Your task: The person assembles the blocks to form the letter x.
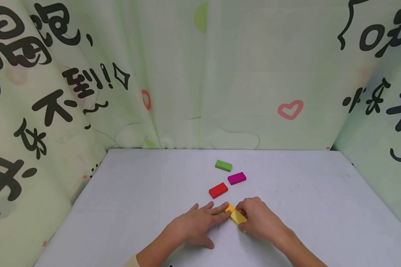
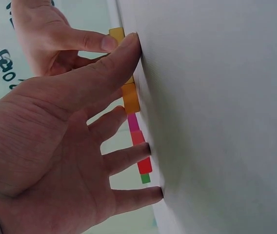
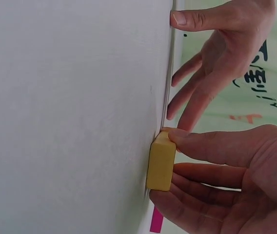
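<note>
Your right hand [image 1: 258, 218] pinches the flat yellow wooden block [image 1: 238, 217] on the bench [image 1: 137, 193], left hand [image 1: 195, 226] spread steadying; next, careful seating.

A pale grey desk [image 1: 137, 207] fills the lower part of the head view. On it, beyond the middle, lie three flat blocks in a loose diagonal row. The green block [image 1: 223, 165] lies farthest back. The magenta block [image 1: 237, 178] lies just in front of it and slightly to the right. The red block [image 1: 218, 190] lies nearer still and to the left, apart from the magenta one. Behind and to both sides hangs a light green curtain [image 1: 220, 74] printed with large black characters, a pink heart [image 1: 290, 109] and a red ring [image 1: 146, 99].
</note>
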Motion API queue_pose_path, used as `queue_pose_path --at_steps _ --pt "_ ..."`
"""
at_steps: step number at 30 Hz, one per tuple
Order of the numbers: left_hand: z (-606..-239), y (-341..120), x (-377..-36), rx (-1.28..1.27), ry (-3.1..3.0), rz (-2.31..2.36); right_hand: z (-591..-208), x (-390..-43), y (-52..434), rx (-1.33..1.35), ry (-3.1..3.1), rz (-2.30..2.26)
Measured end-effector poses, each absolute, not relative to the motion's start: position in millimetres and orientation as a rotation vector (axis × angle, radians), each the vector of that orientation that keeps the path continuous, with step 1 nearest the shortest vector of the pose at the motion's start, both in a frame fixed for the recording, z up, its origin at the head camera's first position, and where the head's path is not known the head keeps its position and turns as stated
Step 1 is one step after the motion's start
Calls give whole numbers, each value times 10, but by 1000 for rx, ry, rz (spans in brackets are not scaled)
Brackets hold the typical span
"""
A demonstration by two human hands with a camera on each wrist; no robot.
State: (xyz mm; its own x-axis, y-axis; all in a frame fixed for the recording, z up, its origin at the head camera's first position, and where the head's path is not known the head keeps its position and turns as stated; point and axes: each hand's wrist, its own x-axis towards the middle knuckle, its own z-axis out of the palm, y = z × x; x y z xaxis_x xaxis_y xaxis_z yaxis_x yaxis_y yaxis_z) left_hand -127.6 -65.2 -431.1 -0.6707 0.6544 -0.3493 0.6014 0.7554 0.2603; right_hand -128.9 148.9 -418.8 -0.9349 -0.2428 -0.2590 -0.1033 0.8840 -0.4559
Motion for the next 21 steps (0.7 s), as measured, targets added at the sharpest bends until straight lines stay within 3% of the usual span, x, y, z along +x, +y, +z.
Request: queue_pose_path --at_steps 21 --pt "-4296 -643 -1293 939 2509 216 -4180 -1271 1503 -234 2749 -680"
